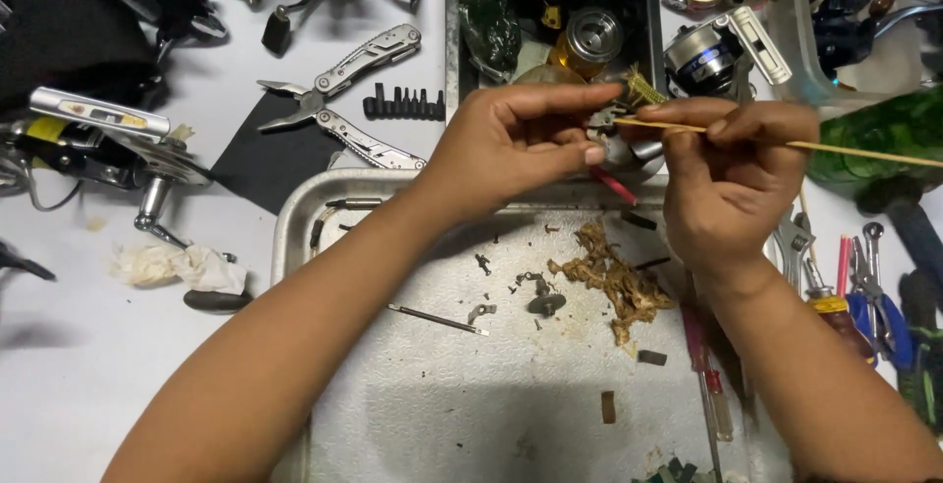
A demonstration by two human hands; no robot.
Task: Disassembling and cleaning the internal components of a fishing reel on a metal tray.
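Observation:
My left hand point(516, 144) pinches a small metal reel part point(621, 147) above the far rim of a metal tray point(295, 210). My right hand point(732, 173) holds a thin wooden stick point(864, 153), its tip touching that part. Both hands meet over the tray's back edge. On the tray floor below lie a clump of brown fibrous debris point(614, 277), small screws and a gear-like piece point(545, 303), a thin metal rod point(437, 319) and a red-handled screwdriver point(709, 370).
A folding multi-tool point(344, 95) and a bit holder point(403, 105) lie left of a metal bin of reel parts point(560, 21). Fishing reels point(707, 51) and a green bottle point(884, 134) sit at right, pliers and screwdrivers point(864, 296) below them. A crumpled tissue point(172, 265) lies at left.

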